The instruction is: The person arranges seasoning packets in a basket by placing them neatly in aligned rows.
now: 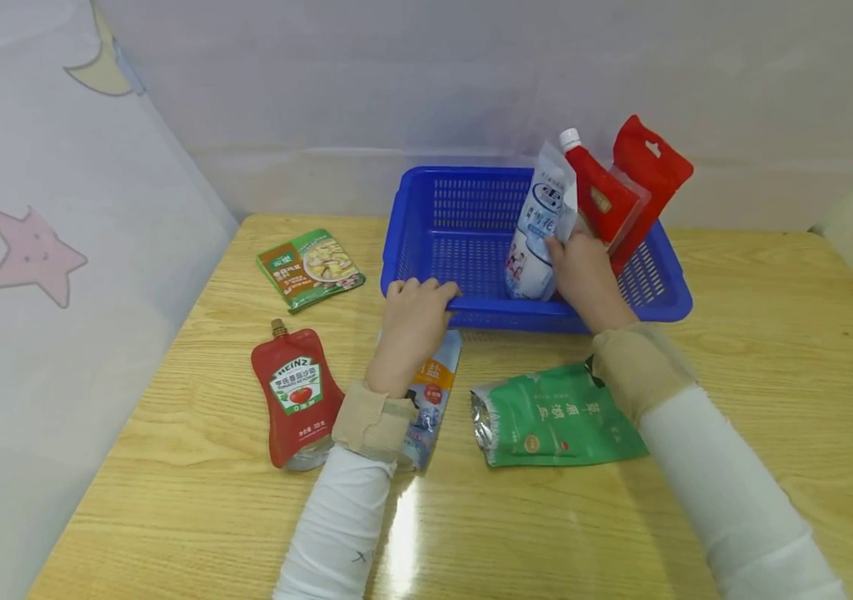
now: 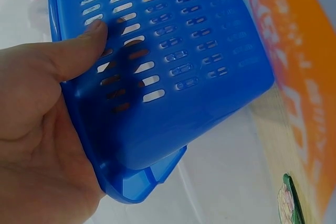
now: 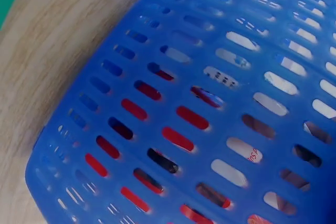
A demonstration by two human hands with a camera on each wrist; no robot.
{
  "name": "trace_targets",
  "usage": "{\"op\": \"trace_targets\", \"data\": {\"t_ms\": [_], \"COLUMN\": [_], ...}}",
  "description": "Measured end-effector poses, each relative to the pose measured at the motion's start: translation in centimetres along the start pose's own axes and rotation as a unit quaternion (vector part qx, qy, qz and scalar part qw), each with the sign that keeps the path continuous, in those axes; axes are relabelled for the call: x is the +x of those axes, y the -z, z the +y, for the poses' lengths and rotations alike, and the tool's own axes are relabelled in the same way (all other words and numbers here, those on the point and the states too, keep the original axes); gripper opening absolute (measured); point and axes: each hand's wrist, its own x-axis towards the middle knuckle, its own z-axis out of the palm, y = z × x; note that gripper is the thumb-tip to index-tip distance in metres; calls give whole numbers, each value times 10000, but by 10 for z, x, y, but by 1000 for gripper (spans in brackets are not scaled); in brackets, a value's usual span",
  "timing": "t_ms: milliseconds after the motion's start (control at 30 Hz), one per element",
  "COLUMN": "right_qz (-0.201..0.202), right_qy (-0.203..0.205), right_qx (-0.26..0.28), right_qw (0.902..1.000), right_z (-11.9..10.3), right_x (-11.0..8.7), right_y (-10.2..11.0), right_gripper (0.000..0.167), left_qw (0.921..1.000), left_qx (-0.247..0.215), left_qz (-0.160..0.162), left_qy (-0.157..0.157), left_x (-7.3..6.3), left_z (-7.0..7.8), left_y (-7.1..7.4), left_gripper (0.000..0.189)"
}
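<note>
L hand [image 1: 413,329] grips basket [image 1: 490,307], ctr of frame; R hand [image 1: 590,279] pinches white pack [image 1: 537,225], upper rt. Best brace basket w/ L & stand pack upright.

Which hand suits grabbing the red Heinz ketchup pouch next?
Probably the left hand: though gripping the blue plastic basket, it's nearer the ketchup pouch; the right hand holds a white plastic pouch.

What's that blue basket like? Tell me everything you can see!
The blue basket looks like plastic: rectangular, with rounded corners, a rim and rows of slots. It sits open side up towards the back of the table. The left hand grips its front rim; the right hand is inside, holding a white pouch. Two red packs lean in its right end.
</note>
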Motion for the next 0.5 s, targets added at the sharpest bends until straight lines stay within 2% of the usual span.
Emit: {"op": "trace_targets", "data": {"t_ms": [333,500], "right_qz": [-728,-996], "right_qy": [-285,-214], "right_qx": [-160,-458], "right_qw": [9968,9937], "right_z": [1,2], "right_x": [-3,-3], "right_y": [2,2], "right_gripper": [54,56], "left_qw": [10000,10000], "left_qx": [48,46], "left_qz": [-24,29], "left_qy": [23,3], "left_x": [-1,-1], "left_z": [0,0], "left_y": [0,0], "left_gripper": [32,32]}}
